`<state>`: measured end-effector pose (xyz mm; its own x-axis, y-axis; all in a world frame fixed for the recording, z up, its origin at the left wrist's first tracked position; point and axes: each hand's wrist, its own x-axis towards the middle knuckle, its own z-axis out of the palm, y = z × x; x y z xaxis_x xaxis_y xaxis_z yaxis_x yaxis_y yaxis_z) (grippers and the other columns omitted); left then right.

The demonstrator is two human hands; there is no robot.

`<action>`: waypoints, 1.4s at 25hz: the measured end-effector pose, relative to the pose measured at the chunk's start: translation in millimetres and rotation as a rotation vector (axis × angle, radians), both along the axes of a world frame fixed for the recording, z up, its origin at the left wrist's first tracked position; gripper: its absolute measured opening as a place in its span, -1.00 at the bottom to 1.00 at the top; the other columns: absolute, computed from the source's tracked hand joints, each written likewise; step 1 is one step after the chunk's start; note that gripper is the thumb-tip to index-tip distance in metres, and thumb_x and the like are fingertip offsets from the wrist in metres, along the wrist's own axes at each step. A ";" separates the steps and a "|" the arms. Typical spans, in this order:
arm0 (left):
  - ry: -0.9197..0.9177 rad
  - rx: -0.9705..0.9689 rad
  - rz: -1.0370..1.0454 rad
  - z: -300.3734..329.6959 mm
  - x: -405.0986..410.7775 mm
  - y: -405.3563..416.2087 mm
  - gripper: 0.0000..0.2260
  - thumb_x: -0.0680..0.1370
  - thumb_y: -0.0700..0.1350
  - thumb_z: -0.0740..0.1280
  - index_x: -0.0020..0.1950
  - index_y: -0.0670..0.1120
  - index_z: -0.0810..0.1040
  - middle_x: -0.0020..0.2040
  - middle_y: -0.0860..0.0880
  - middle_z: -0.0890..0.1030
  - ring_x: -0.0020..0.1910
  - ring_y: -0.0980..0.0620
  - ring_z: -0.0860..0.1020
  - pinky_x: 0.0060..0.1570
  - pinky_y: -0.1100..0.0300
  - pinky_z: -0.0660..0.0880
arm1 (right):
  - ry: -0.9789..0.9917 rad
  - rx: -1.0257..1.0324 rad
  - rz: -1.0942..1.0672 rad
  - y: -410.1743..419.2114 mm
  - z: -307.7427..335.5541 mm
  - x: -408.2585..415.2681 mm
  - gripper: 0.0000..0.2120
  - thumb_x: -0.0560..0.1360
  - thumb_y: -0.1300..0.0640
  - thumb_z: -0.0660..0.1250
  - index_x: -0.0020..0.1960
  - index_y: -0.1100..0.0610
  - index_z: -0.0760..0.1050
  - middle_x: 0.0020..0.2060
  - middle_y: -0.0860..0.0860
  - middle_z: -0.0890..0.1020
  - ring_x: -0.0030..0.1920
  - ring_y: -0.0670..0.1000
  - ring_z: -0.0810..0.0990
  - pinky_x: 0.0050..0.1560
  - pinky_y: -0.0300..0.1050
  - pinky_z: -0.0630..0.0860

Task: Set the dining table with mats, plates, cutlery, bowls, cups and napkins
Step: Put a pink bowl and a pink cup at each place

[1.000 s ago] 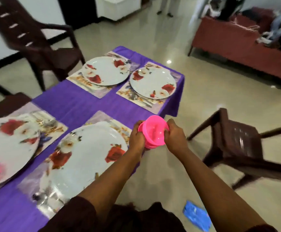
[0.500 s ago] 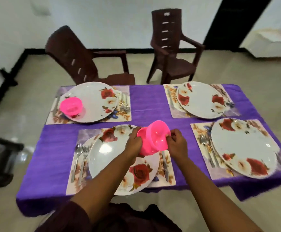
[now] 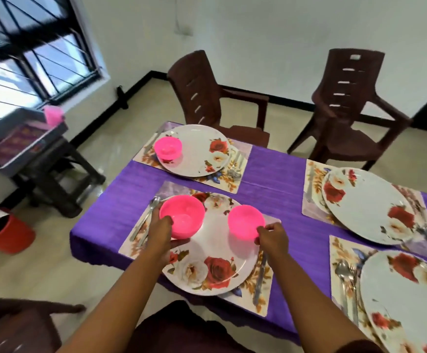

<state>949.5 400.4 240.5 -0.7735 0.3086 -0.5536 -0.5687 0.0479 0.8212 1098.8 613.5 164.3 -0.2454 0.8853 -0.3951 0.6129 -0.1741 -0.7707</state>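
so table [image 3: 271, 179] with purple cloth has four mats, each with a floral plate and cutlery, so those steps look done. bowls half way: far-left plate [image 3: 202, 149] carries one pink bowl [image 3: 167, 148], near plate [image 3: 215, 266] is getting one now, two right-side plates [image 3: 370, 205] have none. no napkins visible; some pink item, maybe cups, sits on a side tray [image 3: 24, 146] by the window, too blurry to tell. left hand [image 3: 160, 234] reaches forward, fingers wrapped around the near side of a second pink bowl [image 3: 181, 216], over the near plate's left part, landed or just above, cannot tell. right hand [image 3: 271, 238] pinches the rim of a third pink bowl [image 3: 245, 221], held over the plate's right edge, probably bound for a right-side plate.
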 end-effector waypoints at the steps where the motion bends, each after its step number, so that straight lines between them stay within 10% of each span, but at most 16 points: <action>1: 0.002 0.000 0.028 0.7 -1.6 -5.6 -0.47 0.55 -0.30 0.09 0.43 0.17 0.30 0.28 -0.12 0.35 0.11 -0.27 0.46 -0.20 -0.17 0.62 | -0.028 -0.002 0.030 2.5 -4.9 -2.5 -0.88 0.46 0.08 0.35 -0.08 0.10 0.44 -0.37 0.08 0.66 -0.18 0.15 0.67 -0.09 0.08 0.59; 17: -0.036 -0.003 0.062 -1.0 22.7 -21.1 -0.47 0.56 -0.32 0.17 0.46 0.10 0.28 0.25 -0.16 0.38 0.05 -0.27 0.51 -0.18 -0.18 0.63 | -0.104 0.021 0.133 5.2 -19.6 -2.5 -0.64 0.42 -0.08 0.48 0.03 0.16 0.55 -0.25 0.09 0.70 -0.15 0.10 0.68 -0.09 0.00 0.59; 25: -0.058 0.013 -0.001 -8.8 35.3 -19.8 -0.47 0.56 -0.29 0.22 0.47 0.10 0.27 0.29 -0.15 0.37 0.13 -0.25 0.48 -0.11 -0.23 0.61 | -0.050 0.245 0.113 -26.7 10.7 7.5 -0.53 0.51 -0.12 0.36 0.27 0.14 0.39 0.19 0.11 0.49 0.15 0.17 0.51 -0.08 -0.06 0.44; 30: 0.023 -0.013 -0.171 -7.0 55.7 3.5 -0.51 0.56 -0.25 0.20 0.43 0.14 0.30 0.27 -0.12 0.40 0.14 -0.16 0.46 -0.10 -0.18 0.62 | 0.220 0.263 0.443 -57.6 38.5 -7.3 -0.80 0.58 -0.03 0.28 -0.05 0.09 0.53 -0.19 -0.04 0.58 -0.20 -0.06 0.52 -0.25 -0.22 0.38; 35: 0.082 -0.030 -0.318 -11.6 65.2 34.5 -0.55 0.59 -0.18 0.21 0.43 0.16 0.28 0.31 -0.10 0.40 0.23 -0.16 0.44 -0.06 -0.15 0.62 | 0.246 0.317 0.241 -59.5 58.6 4.5 -0.73 0.54 -0.01 0.35 -0.22 0.14 0.55 -0.36 -0.05 0.57 -0.33 -0.12 0.49 -0.31 -0.18 0.37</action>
